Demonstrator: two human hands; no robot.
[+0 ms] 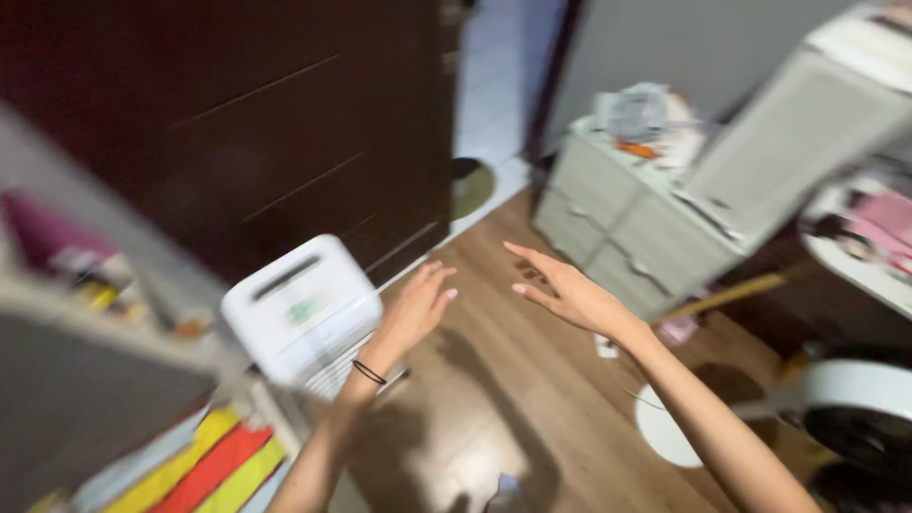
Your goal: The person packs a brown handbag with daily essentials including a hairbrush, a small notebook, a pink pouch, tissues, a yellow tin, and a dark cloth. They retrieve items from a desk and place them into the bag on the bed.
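Hands reach out in front of us over a wood floor (pixel 513 380), and we take the white box unit (pixel 302 309) as our landmark, a squat appliance with a slot on top standing at the foot of a dark door (pixel 285 123). Our left hand (pixel 413 309) hovers just right of the unit, close to its upper corner but not touching as far as the blur lets us tell; its fingers are stretched out and held together, palm down, gripping nothing, and a thin black band (pixel 369 371) circles the wrist. Our right hand (pixel 568 288) is farther right of the unit, well apart from it, with fingers spread flat and pointing back toward the left hand, also empty. Both palms being flat and level suggests we are balancing or steadying ourselves, not grasping. Beyond the right hand, far right of the unit, a pale green drawer chest (pixel 617 218) stands with a heap of clutter on top, and a white panel (pixel 798 133) leans over it. Below and left of the unit lies a striped cloth (pixel 204 461) in yellow and red. Far right and lower than the unit is a white fan (pixel 855 399), partly cut off. Everything is smeared by motion, so fine detail is lost.
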